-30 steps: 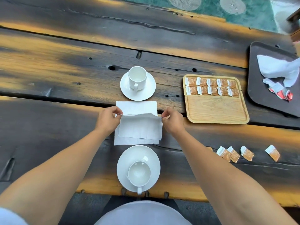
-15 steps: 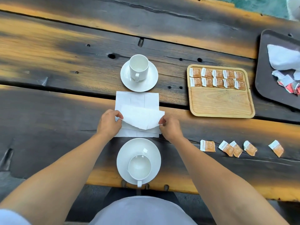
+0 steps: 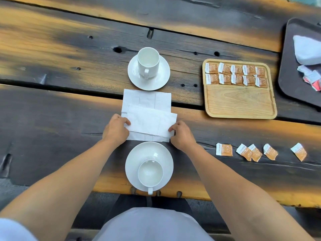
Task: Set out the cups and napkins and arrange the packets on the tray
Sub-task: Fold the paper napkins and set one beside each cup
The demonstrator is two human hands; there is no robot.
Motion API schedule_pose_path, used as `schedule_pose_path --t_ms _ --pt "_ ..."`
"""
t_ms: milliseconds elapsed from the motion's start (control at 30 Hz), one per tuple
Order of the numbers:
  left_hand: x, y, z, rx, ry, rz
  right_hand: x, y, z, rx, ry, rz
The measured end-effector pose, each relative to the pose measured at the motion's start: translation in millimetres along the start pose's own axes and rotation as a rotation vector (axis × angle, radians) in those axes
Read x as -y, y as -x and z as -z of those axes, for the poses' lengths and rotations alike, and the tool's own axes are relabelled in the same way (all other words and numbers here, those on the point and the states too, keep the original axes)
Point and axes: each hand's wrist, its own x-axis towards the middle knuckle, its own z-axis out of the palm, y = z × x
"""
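Observation:
A white napkin lies folded over on another white napkin at the table's middle. My left hand pinches its left corner and my right hand pinches its right corner, both near the table surface. A white cup on a saucer stands beyond the napkins, and a second cup on a saucer stands close to me. The wooden tray at the right holds two rows of orange packets. Several loose orange packets lie in a line on the table right of my right arm.
A dark tray at the far right edge carries a crumpled white cloth and red-and-white packets. The table is dark, scorched wood with gaps between its planks; its front edge runs just past the near saucer.
Both hands have drawn the upper napkin's far edge toward me, folding it over and bringing it down onto the lower napkin. The camera has also tilted a little.

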Motion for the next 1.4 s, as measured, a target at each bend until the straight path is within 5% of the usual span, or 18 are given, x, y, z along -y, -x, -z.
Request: schedule_pose_path --t_ms 267,800,1167,1400 --pt "-23.9 -2.3 5.6 0.049 -0.157 0.053 9.5 -4.5 11.3 0.041 0.117 0.003" --pt "-31.8 -14.3 -26.3 -0.084 -0.420 -0.330 29.7 -47.3 17.6 -0.173 0.144 -0.052" --pt "-20.2 -4.0 -21.4 -0.151 -0.208 -0.352 42.6 -50.1 37.5 -0.023 -0.396 -0.194" --pt "8.8 5.3 -18.6 -0.142 -0.145 -0.321 74.7 -44.0 42.9 0.077 -0.490 -0.254"
